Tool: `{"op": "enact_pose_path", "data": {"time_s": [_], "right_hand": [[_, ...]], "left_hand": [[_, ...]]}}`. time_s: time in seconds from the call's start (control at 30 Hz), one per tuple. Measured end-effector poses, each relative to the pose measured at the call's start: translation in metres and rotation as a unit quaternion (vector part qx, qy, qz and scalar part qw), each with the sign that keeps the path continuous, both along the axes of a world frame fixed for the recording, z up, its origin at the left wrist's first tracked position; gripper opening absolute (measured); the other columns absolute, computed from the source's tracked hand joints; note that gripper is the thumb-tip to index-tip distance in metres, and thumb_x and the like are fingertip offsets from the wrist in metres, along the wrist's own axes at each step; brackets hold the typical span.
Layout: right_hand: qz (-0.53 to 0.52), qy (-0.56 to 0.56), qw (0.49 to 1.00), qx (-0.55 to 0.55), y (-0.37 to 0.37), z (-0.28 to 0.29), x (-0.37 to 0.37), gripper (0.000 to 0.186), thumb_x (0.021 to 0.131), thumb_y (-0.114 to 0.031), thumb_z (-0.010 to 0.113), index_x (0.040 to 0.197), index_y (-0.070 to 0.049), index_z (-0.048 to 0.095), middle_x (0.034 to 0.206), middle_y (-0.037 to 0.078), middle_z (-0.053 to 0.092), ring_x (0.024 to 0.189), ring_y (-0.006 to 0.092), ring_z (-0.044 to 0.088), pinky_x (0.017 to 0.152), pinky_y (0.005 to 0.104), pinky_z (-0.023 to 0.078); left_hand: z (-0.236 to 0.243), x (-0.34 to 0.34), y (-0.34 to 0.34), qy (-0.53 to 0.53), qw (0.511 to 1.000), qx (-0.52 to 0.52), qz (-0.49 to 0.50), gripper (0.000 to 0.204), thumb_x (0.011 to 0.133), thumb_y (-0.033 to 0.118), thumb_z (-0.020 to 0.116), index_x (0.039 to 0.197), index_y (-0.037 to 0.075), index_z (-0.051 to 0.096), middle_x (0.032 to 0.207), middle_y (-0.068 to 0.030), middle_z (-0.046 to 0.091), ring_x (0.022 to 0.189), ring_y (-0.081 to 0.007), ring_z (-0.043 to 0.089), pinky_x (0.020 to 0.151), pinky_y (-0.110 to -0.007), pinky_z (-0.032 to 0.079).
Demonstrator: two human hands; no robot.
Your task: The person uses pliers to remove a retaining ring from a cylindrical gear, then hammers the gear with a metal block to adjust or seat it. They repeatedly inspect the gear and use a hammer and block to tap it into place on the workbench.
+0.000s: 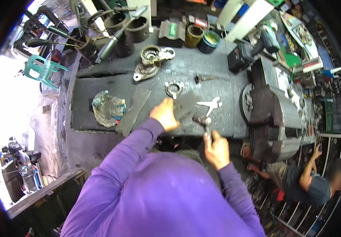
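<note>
My right hand [218, 151] is closed round the handle of a hammer [207, 123], its dark head above the bench's near edge. Left of it, my left hand [165, 115] is closed at the left edge of a dark flat sheet [188, 103]; its fingertips are partly hidden. Just beyond that hand lies a metal ring with lugs [174, 90]. White-looking pliers or snips [211, 104] rest to the right of the sheet. A second dark strip of sheet [134, 111] lies to the left, beside a crumpled plastic bag [108, 108].
A metal housing [151, 61] and a dark bolt-like part [204, 78] lie farther back. A large bench vise [275, 114] stands at the right, with a cordless drill [266, 41] behind it. Tins [209, 41] line the back. Another person [305, 179] is at the lower right.
</note>
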State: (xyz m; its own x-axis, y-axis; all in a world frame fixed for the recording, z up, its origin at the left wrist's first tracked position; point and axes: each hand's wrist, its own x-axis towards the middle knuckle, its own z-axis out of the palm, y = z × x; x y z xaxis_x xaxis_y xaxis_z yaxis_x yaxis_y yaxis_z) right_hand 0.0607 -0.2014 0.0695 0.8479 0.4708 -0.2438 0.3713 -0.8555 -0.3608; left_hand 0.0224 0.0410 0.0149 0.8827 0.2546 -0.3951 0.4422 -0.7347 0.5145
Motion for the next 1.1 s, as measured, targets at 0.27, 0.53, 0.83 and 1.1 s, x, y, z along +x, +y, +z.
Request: {"op": "enact_pose_path", "data": {"time_s": [0.27,0.53,0.83,1.1], "right_hand": [[-0.020,-0.129,0.970,0.207,-0.011,0.016,0.051,0.035,0.104,-0.038,0.065,0.103,-0.003,0.062,0.081,0.025,0.068,0.079,0.0497,0.067,0.068,0.0532,0.051],[-0.113,-0.131,0.985,0.000,-0.049,-0.076,0.123,0.045,0.095,-0.039,0.073,0.123,-0.004,0.067,0.108,0.024,0.072,0.103,0.0461,0.069,0.088,0.0550,0.054],[-0.021,-0.185,0.979,0.087,-0.028,-0.069,0.124,0.045,0.093,-0.030,0.076,0.128,-0.004,0.067,0.130,0.024,0.061,0.121,0.0435,0.059,0.102,0.0537,0.048],[0.074,0.339,0.874,0.340,0.007,-0.074,0.065,0.063,0.095,-0.031,0.078,0.143,0.004,0.055,0.134,0.027,0.064,0.117,0.0440,0.067,0.102,0.0462,0.053]], "left_hand": [[-0.010,-0.004,0.003,-0.029,0.999,-0.024,0.038,0.093,0.071,0.030,0.089,0.146,-0.002,0.043,0.142,-0.0259,0.056,0.127,-0.0441,0.062,0.107,-0.050,0.052],[-0.008,-0.020,-0.014,-0.033,0.998,-0.012,0.047,0.093,0.071,0.030,0.089,0.145,-0.001,0.041,0.136,-0.0240,0.053,0.119,-0.0466,0.064,0.100,-0.053,0.055],[-0.007,-0.017,-0.025,-0.106,0.987,-0.025,0.118,0.092,0.069,0.027,0.088,0.143,-0.004,0.043,0.138,-0.0257,0.054,0.119,-0.0454,0.064,0.102,-0.051,0.054],[0.006,-0.007,-0.007,-0.195,0.872,-0.378,0.240,0.076,0.073,0.017,0.083,0.138,-0.001,0.048,0.121,-0.0143,0.061,0.112,-0.0228,0.059,0.100,-0.037,0.049]]}}
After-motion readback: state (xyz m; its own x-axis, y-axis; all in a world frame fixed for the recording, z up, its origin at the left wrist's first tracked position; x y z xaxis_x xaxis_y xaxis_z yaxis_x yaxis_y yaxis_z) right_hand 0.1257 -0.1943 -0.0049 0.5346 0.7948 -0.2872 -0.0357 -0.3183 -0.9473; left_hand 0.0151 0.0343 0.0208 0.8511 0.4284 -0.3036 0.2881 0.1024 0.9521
